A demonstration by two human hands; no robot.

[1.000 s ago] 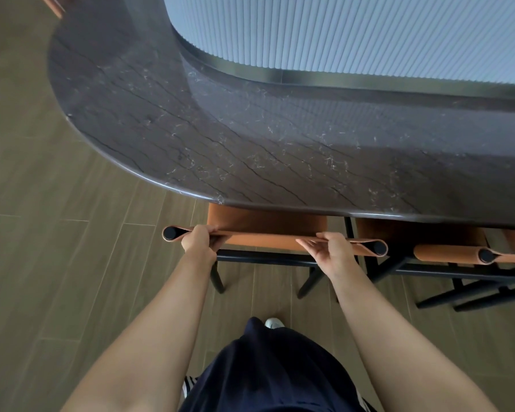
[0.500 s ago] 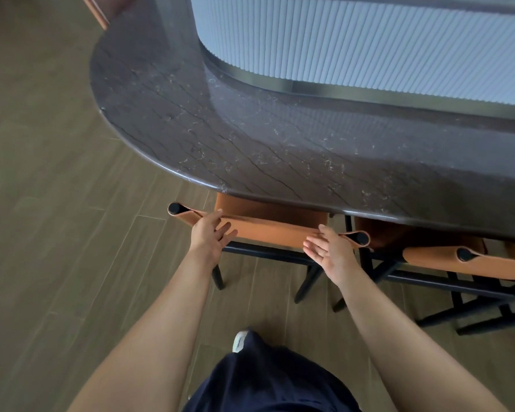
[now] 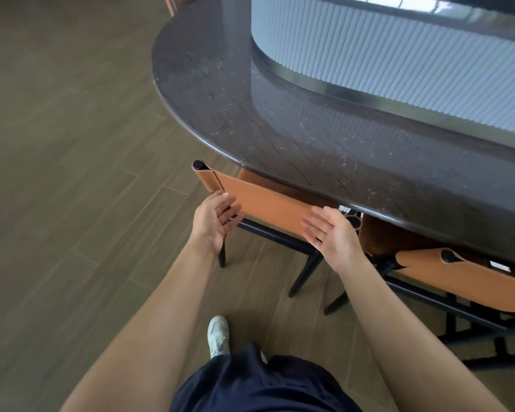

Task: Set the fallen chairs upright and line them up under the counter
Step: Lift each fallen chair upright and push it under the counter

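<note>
Seat of the near chair (image 3: 268,200) mostly hidden beneath the dark stone surface (image 3: 280,129); only a strip of tan seat shows above the tan leather backrest, plus black rails and legs below. Right-hand post of that backrest partly covered by the right hand (image 3: 330,230). Second chair (image 3: 473,281) cut off by the right frame edge, its seat also under the overhang; a black post cap and a sweep of tan backrest show. An orange-brown item at the top edge beyond the surface is cropped too tightly to identify. Both chairs stand upright, side by side, tucked under the curved rim, backrests toward the person. Left hand (image 3: 213,218) spread wide, fingers straight, palm turned inward, fingertips overlapping the lower left corner of the near backrest; actual contact cannot be judged. Right hand also wide, fingers straight and together, palm turned inward, lying in front of the backrest's right end; contact again unclear. Neither hand grips anything. A ribbed pale panel (image 3: 399,69) rises from the surface behind a dark metal band. Wood-plank floor (image 3: 72,173) spreads to the left. Below, a pale shoe (image 3: 219,334) points toward the chair, and a dark navy garment (image 3: 250,388) fills the bottom centre between both forearms.
</note>
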